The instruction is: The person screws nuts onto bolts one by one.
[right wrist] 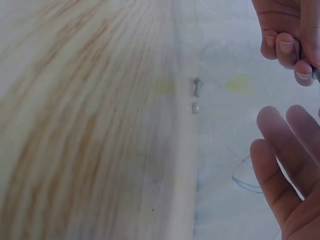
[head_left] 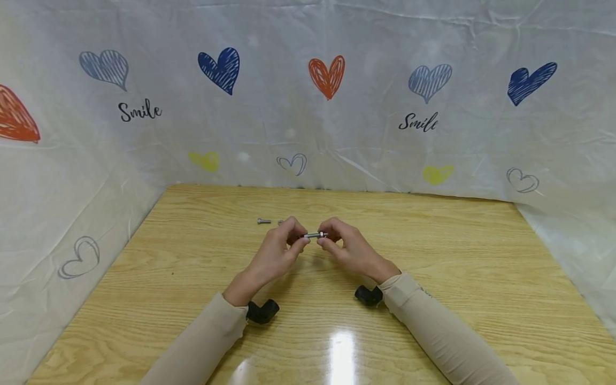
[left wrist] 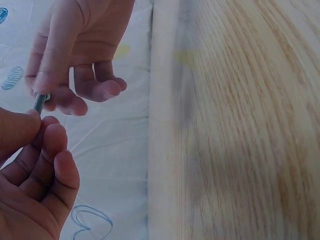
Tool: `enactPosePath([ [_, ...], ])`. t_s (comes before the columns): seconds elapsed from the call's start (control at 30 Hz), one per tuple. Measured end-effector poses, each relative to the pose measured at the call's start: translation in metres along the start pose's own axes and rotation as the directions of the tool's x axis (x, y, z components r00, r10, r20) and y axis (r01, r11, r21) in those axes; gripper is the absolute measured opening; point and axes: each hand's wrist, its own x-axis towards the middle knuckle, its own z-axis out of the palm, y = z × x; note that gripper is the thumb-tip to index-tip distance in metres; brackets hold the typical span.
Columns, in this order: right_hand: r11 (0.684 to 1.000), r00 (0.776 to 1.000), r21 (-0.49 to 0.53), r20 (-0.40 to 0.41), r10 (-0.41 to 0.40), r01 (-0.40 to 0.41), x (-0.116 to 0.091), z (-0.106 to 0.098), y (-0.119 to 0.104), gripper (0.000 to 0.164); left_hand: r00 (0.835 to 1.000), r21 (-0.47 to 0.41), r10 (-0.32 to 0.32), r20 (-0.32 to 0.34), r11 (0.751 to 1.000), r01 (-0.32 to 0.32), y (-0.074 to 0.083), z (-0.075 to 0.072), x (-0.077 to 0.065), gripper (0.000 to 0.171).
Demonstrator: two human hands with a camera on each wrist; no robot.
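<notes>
Between the two hands a silver bolt (head_left: 313,235) is held roughly level above the table. My left hand (head_left: 275,250) pinches one end of it between thumb and fingers, which hide its head. A small nut (head_left: 322,234) sits around the bolt near its other end, where my right hand (head_left: 350,247) pinches it with thumb and index finger. Close up in the left wrist view, the bolt's threads (left wrist: 38,104) show between both sets of fingertips. In the right wrist view, the other fingers of the right hand (right wrist: 295,175) are spread away from the bolt.
A second bolt (head_left: 263,221) lies on the wooden table (head_left: 433,256) beyond the left hand, with a small nut (head_left: 280,222) beside it, partly behind that hand. A white cloth (head_left: 366,133) printed with hearts hangs behind the table. Black wrist mounts (head_left: 263,312) stick out below the sleeves.
</notes>
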Motion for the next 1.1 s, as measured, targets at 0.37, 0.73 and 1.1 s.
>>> enactPosePath([
  [0.37,0.999,0.999,-0.027,0.001,0.036,-0.036,-0.0006,-0.0021,-0.0001,0.013,1.000,-0.021,0.005,0.007,1.000,-0.004,0.0002,0.0013,0.0006,0.006],
  [0.73,0.996,0.997,0.042,0.013,0.078,-0.078,-0.0015,-0.0013,-0.0035,0.030,1.000,-0.008,-0.019,0.002,1.000,0.019,-0.0011,0.0010,0.0003,0.006],
  [1.1,1.000,1.000,0.009,0.001,0.010,-0.010,-0.0001,-0.0003,-0.0015,0.005,1.000,-0.006,-0.018,-0.003,1.000,0.018,0.0004,0.0000,0.0008,0.006],
])
